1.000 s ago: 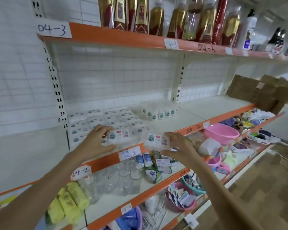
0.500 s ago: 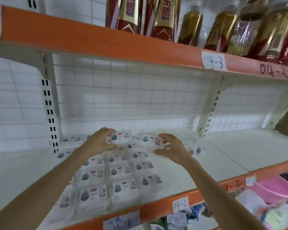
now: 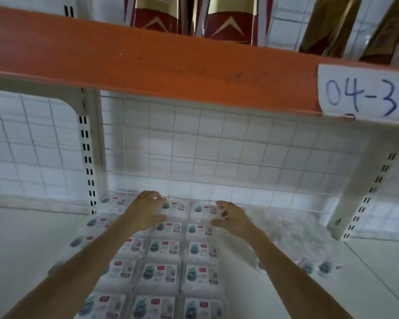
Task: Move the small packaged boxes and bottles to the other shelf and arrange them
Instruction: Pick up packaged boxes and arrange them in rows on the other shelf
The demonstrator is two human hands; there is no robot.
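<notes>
A slotted upright (image 3: 87,162) flanks a white shelf (image 3: 21,240) where small packaged boxes (image 3: 161,276) lie in flat rows; the left hand (image 3: 145,214) rests on a back-row box, fingers relaxed and spread, the right hand (image 3: 230,216) loosely curled just over its neighbour, gripping nothing visible, clear bottles (image 3: 293,236) beside, a "04-3" label (image 3: 362,93) above

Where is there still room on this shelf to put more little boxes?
Bare white shelf lies left of the grid of small boxes, and more at the far right, past the clear-wrapped bottles. The middle is crowded: boxes sit edge to edge up to the back, where both hands are.
</notes>
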